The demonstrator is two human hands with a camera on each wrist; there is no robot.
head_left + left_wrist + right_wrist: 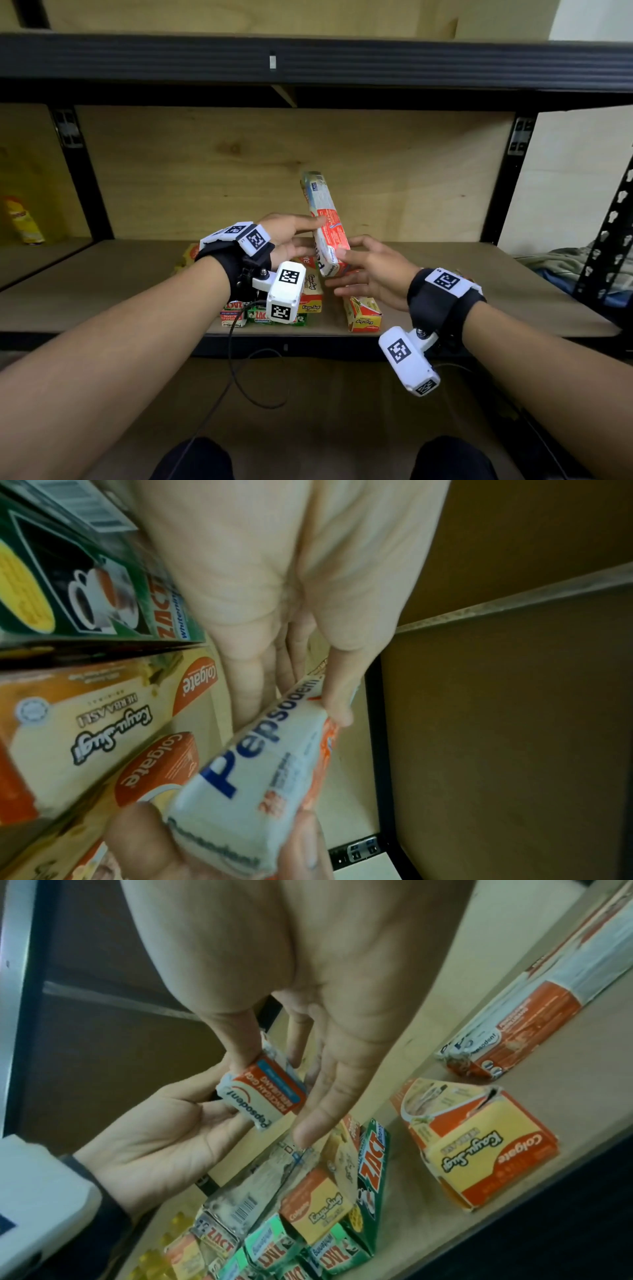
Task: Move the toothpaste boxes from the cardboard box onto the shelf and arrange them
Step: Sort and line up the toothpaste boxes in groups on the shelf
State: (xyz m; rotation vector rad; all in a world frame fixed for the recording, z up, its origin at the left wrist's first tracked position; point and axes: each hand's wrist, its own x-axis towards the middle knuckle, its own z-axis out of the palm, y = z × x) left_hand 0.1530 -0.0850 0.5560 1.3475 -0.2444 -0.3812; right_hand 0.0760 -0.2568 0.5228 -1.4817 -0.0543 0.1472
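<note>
Two hands meet over the shelf (479,301) around one Pepsodent box (327,222), which stands tilted above the board with its far end leaning toward the back panel. The left hand (291,240) pinches the box partway up, thumb on one face and fingers behind it. The right hand (373,270) grips the lower end between thumb and fingers, its remaining fingers spread out straight. Beneath them a stack of toothpaste boxes (274,311) lies on the shelf board, green Zact cartons under yellow Colgate ones, and a single Colgate box (363,313) lies just beside the stack toward the right
</note>
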